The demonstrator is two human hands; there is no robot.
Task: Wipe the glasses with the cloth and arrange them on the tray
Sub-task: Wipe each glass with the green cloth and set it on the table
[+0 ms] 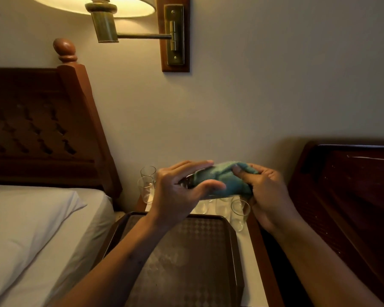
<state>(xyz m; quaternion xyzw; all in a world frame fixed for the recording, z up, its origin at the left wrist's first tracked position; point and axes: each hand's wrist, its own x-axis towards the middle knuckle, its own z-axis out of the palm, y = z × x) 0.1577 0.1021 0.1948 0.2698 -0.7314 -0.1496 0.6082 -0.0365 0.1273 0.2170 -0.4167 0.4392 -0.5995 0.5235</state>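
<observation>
Patterned brown tray [186,251] lies on the white-topped nightstand [252,251], under both forearms. Above its far edge, left hand [182,189] holds a glass [187,182] sideways between thumb and curved fingers. Teal cloth [222,180] wraps most of it. Right hand [267,193] grips the cloth, thumb pressed on top. Other glasses [148,189] stand behind the tray.

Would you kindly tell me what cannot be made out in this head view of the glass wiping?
Head view:
Held glass: mostly hidden by the cloth and left hand; only one end shows.
Standing glasses: count unclear; both hands and the cloth cover some.
Right hand: fingers partly buried in the cloth.
Tray: near end cut off by the bottom edge, partly under the left forearm.
</observation>
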